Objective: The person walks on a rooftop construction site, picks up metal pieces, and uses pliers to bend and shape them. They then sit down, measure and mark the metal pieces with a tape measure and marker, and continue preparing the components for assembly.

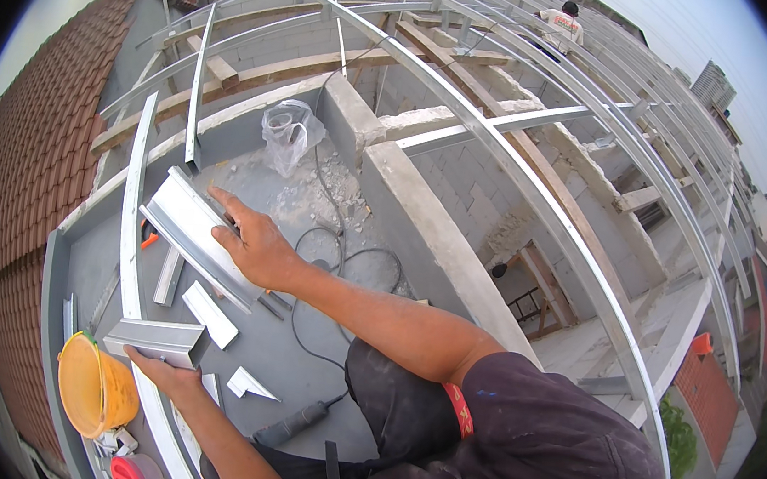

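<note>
My left hand (166,374) grips a short silver metal channel (157,336) from its near side, fingers mostly beneath it. Farther forward, my right hand (258,246) holds the edge of a longer, wider metal channel (189,225), which lies tilted above the grey floor. Between the two hands rest short cut channel pieces (210,313) and a small bent offcut (250,384). A dark angle grinder (292,423) with its cord lies near my knee. Under both channels runs a long metal strip (135,216).
A yellow bucket (101,388) stands at the left, beside a red-lidded container (128,474). Ahead lie a clear plastic bag (290,134) and rubble (323,197). Metal roof beams (519,174) span open rooms at the right. A person (563,28) is far off among the beams.
</note>
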`<state>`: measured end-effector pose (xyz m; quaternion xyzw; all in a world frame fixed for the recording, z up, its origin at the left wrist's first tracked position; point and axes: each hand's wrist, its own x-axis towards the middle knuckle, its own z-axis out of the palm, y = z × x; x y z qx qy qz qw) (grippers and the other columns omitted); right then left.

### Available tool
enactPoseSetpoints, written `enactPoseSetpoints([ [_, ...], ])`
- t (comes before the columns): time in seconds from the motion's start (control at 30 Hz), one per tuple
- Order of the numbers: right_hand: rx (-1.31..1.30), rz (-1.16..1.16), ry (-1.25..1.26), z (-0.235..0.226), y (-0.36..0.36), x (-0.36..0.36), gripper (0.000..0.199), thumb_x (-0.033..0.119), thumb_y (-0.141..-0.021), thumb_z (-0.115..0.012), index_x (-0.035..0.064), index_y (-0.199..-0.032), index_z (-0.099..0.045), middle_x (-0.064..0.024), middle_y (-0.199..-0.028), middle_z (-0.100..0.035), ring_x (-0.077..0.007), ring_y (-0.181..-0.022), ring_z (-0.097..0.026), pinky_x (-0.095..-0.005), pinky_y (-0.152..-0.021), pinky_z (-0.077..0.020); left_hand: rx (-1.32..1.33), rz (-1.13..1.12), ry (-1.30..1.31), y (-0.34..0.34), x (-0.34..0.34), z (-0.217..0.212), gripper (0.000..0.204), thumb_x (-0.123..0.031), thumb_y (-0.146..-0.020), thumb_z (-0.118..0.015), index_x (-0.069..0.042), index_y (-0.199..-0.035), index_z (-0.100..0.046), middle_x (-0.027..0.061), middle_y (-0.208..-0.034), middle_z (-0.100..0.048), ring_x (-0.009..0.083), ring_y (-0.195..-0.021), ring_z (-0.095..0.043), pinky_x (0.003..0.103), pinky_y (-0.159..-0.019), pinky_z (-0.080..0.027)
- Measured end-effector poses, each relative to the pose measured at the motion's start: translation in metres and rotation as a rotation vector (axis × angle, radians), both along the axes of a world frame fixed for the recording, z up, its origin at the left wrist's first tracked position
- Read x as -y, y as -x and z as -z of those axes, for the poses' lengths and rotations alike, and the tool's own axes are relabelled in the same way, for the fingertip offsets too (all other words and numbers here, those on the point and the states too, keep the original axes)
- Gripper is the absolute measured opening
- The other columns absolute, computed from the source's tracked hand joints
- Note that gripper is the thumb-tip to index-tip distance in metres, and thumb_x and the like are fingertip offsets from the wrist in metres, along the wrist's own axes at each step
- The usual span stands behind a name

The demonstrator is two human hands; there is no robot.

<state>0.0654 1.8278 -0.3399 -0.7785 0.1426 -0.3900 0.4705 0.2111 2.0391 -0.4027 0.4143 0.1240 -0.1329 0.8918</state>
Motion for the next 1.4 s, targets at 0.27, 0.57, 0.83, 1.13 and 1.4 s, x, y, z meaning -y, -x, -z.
enactPoseSetpoints([
  [0.27, -0.036, -0.014, -0.020, -0.005, 0.000, -0.004, 0.063, 0.019, -0.107, -0.060, -0.0013, -0.163, -0.039, -0.0334, -0.153, -0.055, -0.0460, -0.139, -0.058, -0.0468, -0.119, -0.0430, 0.009, 0.009, 0.013, -0.009, -0.005, 0.008, 0.072, -0.057, -0.109, -0.053, -0.006, -0.159, -0.045, 0.0141, -0.160, -0.051, 0.0317, -0.143, -0.054, 0.044, -0.118, -0.048],
  [0.57, -0.030, -0.007, -0.009, -0.002, 0.004, 0.000, 0.065, 0.019, -0.107, -0.060, 0.0005, -0.164, -0.038, -0.0337, -0.154, -0.055, -0.0473, -0.139, -0.058, -0.0478, -0.119, -0.0436, -0.052, -0.018, 0.014, 0.007, 0.005, -0.007, 0.062, -0.052, -0.111, -0.049, -0.009, -0.156, -0.050, 0.0114, -0.153, -0.058, 0.0310, -0.138, -0.059, 0.047, -0.116, -0.051],
  [0.83, -0.015, 0.003, 0.019, -0.006, -0.009, -0.001, 0.062, 0.018, -0.105, -0.062, 0.0005, -0.162, -0.043, -0.0319, -0.136, -0.066, -0.0413, -0.117, -0.068, -0.0454, -0.106, -0.0499, -0.050, 0.025, 0.087, 0.003, 0.003, -0.010, 0.062, -0.053, -0.111, -0.050, -0.009, -0.155, -0.051, 0.0111, -0.153, -0.058, 0.0309, -0.137, -0.060, 0.047, -0.114, -0.053],
  [1.13, -0.101, 0.136, -0.030, 0.045, 0.025, 0.069, 0.055, 0.017, -0.106, -0.059, -0.0004, -0.157, -0.052, -0.0215, -0.131, -0.072, -0.0271, -0.116, -0.068, -0.0380, -0.104, -0.0510, 0.235, -0.158, -0.140, -0.014, -0.045, -0.025, 0.083, -0.059, -0.102, -0.066, -0.004, -0.159, -0.040, 0.0182, -0.149, -0.054, 0.0290, -0.140, -0.053, 0.042, -0.117, -0.046],
  [1.4, -0.512, 0.213, -0.607, 0.298, 0.075, 0.032, 0.057, 0.015, -0.108, -0.058, -0.0058, -0.159, -0.046, -0.0228, -0.146, -0.063, -0.0260, -0.130, -0.063, -0.0371, -0.112, -0.0464, 0.100, 0.200, -0.305, 0.000, -0.045, 0.011, 0.057, -0.057, -0.100, -0.070, -0.003, -0.116, -0.064, 0.0096, -0.084, -0.066, 0.0174, -0.075, -0.069, 0.033, -0.065, -0.059],
])
